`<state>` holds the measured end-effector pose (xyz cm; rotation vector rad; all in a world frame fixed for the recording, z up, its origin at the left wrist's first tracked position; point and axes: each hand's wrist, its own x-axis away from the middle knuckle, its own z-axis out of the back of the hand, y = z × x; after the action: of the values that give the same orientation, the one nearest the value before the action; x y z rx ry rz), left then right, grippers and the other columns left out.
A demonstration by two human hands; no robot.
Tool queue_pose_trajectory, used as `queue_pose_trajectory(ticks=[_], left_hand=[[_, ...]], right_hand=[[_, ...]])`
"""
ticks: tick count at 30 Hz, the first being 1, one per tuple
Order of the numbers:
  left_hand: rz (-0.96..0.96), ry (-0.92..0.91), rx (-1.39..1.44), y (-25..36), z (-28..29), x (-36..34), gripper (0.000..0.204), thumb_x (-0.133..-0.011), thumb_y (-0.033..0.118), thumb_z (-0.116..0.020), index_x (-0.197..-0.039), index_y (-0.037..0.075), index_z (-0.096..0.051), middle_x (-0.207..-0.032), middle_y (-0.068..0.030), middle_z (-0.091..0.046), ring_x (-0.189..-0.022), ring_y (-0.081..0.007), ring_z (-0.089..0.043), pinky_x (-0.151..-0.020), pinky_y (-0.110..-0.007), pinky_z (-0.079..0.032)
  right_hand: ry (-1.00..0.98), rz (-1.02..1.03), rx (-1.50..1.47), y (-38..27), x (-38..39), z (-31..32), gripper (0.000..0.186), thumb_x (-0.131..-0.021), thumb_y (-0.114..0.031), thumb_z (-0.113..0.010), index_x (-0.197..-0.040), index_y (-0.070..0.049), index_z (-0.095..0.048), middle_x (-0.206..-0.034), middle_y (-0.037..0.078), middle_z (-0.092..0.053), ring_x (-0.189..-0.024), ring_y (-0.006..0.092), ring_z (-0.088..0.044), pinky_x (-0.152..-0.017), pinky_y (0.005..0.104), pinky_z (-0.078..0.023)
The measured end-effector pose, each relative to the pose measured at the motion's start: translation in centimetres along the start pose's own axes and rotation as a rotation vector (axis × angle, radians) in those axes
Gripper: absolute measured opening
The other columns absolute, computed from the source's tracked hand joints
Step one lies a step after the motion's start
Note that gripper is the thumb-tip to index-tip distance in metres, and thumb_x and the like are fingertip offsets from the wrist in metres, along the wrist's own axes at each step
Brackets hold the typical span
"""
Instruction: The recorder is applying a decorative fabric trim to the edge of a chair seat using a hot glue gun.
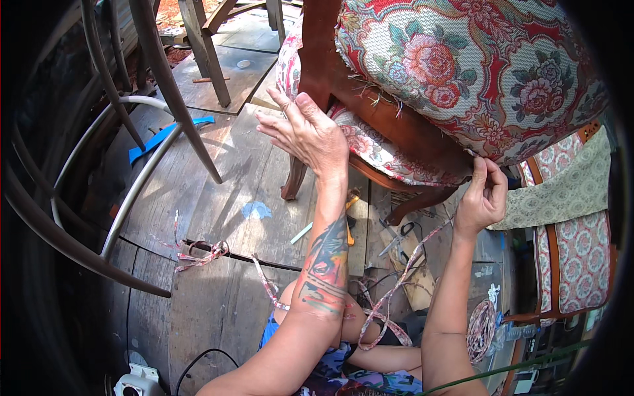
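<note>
A wooden chair with floral upholstery (429,63) fills the upper right, its bare wood rail (389,109) showing loose threads along the fabric's edge. My right hand (485,195) is closed in a pinch at the lower corner of that upholstery. A long strip of patterned fabric trim (403,284) rises from my lap to this hand; the fingers cover its end. My left hand (307,132) is raised beside the chair's left wooden edge, fingers stretched out, holding nothing. Below the rail sits the chair's floral seat (370,142).
Scissors (399,241) lie on the plank floor (224,171) under the chair. A coil of trim (482,330) rests at lower right. Curved metal furniture legs (175,79) stand at left. Behind, at right, is another upholstered chair (581,264) with pale green cloth (561,195).
</note>
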<state>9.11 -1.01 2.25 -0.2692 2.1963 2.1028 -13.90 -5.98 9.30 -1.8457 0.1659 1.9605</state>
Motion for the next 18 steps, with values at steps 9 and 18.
queue_pose_trajectory(ticks=[9, 18], left_hand=[[-0.486, 0.096, 0.022, 0.3, -0.6, 3.4, 0.067, -0.090, 0.001, -0.052, -0.150, 0.030, -0.055, -0.164, -0.0351, -0.018, -0.149, -0.0604, -0.016, -0.121, -0.065, -0.018], [-0.241, 0.186, 0.108, 0.5, -0.3, 6.2, 0.042, -0.088, 0.000, -0.059, -0.126, 0.017, -0.066, -0.157, -0.0211, -0.040, -0.144, -0.0437, -0.036, -0.119, -0.059, -0.028]], right_hand=[[-0.001, -0.012, -0.020, 0.2, -0.1, 0.1, 0.011, -0.091, -0.002, -0.078, -0.098, 0.005, -0.072, -0.092, 0.007, -0.070, -0.083, 0.0151, -0.063, -0.076, 0.0281, -0.051], [-0.006, -0.033, -0.053, 0.2, 0.2, -0.2, 0.011, -0.092, 0.000, -0.077, -0.100, 0.005, -0.072, -0.094, 0.008, -0.070, -0.085, 0.0148, -0.063, -0.078, 0.0274, -0.051]])
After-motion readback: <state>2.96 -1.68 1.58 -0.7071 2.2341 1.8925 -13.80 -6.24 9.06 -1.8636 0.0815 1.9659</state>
